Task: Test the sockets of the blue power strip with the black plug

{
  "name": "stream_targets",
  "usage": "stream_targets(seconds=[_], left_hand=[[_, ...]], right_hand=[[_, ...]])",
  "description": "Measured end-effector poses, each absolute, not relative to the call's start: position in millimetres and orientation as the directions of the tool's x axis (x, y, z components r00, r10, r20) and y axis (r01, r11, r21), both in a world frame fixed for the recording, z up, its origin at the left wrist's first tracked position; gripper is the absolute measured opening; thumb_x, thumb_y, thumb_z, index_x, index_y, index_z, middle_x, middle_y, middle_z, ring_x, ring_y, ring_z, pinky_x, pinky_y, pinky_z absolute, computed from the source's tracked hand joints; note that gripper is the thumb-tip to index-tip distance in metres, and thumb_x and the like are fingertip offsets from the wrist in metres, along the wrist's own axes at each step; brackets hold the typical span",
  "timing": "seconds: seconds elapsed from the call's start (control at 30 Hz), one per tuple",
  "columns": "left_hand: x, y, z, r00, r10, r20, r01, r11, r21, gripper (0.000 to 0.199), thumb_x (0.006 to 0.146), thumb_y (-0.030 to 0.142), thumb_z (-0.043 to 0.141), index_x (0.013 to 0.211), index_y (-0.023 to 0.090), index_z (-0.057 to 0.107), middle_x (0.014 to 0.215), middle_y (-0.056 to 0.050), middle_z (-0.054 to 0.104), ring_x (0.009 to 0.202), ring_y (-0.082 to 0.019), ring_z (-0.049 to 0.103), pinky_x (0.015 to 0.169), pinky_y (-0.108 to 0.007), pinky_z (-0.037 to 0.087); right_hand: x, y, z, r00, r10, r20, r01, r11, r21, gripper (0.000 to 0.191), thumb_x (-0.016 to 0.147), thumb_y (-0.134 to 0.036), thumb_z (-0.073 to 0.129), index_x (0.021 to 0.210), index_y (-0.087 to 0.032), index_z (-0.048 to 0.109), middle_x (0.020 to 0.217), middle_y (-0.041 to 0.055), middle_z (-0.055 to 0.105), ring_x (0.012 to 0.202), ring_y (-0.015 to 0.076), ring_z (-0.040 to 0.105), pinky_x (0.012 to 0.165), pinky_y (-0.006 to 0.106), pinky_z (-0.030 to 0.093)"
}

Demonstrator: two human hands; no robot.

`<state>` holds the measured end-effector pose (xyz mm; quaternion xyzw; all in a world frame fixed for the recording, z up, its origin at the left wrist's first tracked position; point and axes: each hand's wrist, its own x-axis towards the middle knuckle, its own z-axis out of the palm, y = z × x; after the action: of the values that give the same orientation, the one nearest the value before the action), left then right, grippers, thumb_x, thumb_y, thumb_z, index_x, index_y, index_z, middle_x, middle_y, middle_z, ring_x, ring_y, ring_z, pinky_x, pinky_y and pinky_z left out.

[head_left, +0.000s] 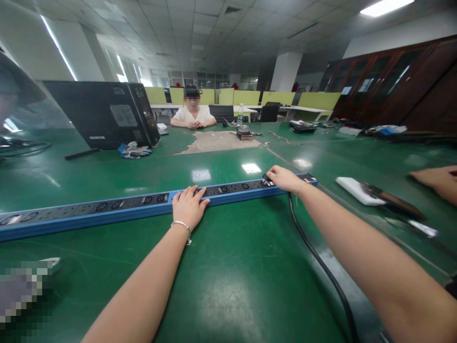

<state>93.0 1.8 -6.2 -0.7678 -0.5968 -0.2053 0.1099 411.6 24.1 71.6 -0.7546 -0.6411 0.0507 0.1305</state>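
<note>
A long blue power strip (124,208) with black sockets lies across the green table. My left hand (189,206) rests on its middle, fingers spread over the top face. Near the strip's right end, my right hand (283,179) has its fingers closed around a small black plug (266,178) at a socket; how far the plug sits in the socket cannot be made out. A thick black cable (314,257) runs from below my right hand down to the table's front edge.
On the green table (228,267) are a black computer case (107,114), gloves (134,150), brown cardboard (217,142) and a white-and-dark object (360,190). A person (193,114) sits opposite. Another person's hand (437,180) is at the right edge.
</note>
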Motion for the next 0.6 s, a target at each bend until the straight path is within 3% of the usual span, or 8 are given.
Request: stream_targets(seconds=[0.17,0.4,0.6], left_hand=[[92.9,1.5,-6.6,0.205,0.872,0.445,0.96,-0.267,0.08,0.043,0.088,0.048,0.039,0.126,0.032,0.052,0.137,-0.003,0.05,0.126,-0.023,0.041,0.102,-0.044,0.027],[92.5,3.7,-10.1,0.192,0.87,0.454,0.959,-0.265,0.102,0.043,0.088,0.049,0.04,0.125,0.033,0.053,0.136,-0.003,0.05,0.126,-0.023,0.041,0.103,-0.043,0.027],[93.0,2.2,-7.7,0.19,0.874,0.448,0.955,-0.271,0.123,0.043,0.087,0.05,0.04,0.126,0.034,0.053,0.136,-0.002,0.05,0.126,-0.023,0.041,0.104,-0.043,0.026]], right_hand=[[379.5,31.1,57.2,0.153,0.988,0.032,0.97,-0.144,-0.194,0.032,0.09,-0.034,0.035,0.104,-0.014,0.056,0.102,0.0142,0.066,0.096,0.0226,0.061,0.076,0.026,0.043],[346.2,21.5,62.1,0.236,0.971,0.026,0.97,-0.234,-0.066,0.037,0.09,-0.032,0.027,0.114,-0.012,0.047,0.1,0.0212,0.064,0.093,0.031,0.063,0.077,0.04,0.045],[337.5,17.9,59.5,0.307,0.95,0.052,0.95,-0.303,-0.078,0.037,0.092,-0.03,0.021,0.116,-0.014,0.044,0.101,0.0209,0.063,0.093,0.0295,0.063,0.077,0.042,0.045]])
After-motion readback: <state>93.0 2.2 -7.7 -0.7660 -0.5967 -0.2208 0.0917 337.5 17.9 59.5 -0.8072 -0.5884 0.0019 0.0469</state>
